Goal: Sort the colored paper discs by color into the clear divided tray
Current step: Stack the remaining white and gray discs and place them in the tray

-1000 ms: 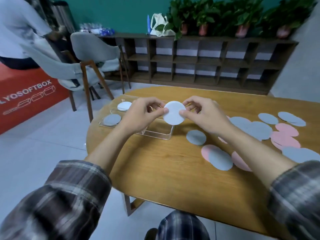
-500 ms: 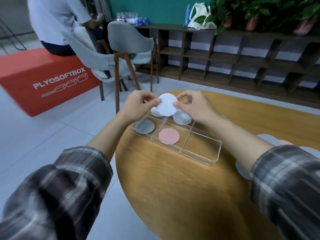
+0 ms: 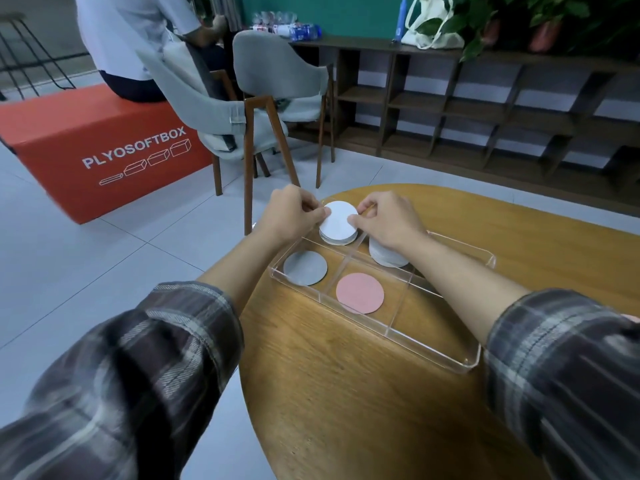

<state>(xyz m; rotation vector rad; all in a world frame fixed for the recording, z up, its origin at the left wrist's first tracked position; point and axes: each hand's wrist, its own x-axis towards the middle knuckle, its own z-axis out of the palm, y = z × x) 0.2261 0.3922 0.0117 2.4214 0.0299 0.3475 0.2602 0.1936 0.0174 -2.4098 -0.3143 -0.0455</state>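
A clear divided tray (image 3: 460, 367) sits on the round wooden table (image 3: 363, 403). Both hands pinch one white disc (image 3: 338, 216) by its edges: my left hand (image 3: 294, 211) on its left side, my right hand (image 3: 388, 220) on its right. The disc hangs just above a white stack (image 3: 337, 240) in the tray's far-left compartment. A grey disc (image 3: 305, 268) lies in the near-left compartment and a pink disc (image 3: 360, 293) in the near-middle one. Another pale stack (image 3: 384, 256) sits in the far-middle compartment, partly hidden by my right wrist.
Beyond the table's left edge stand two grey chairs (image 3: 273, 81) and an orange box (image 3: 93, 147) with a person sitting on it. A dark shelf unit (image 3: 485, 109) with plants runs along the back wall. The loose discs are out of view.
My view swung left, from the loose discs to the tray. Both hands carried the white disc left and lowered it over the far-left compartment's stack.
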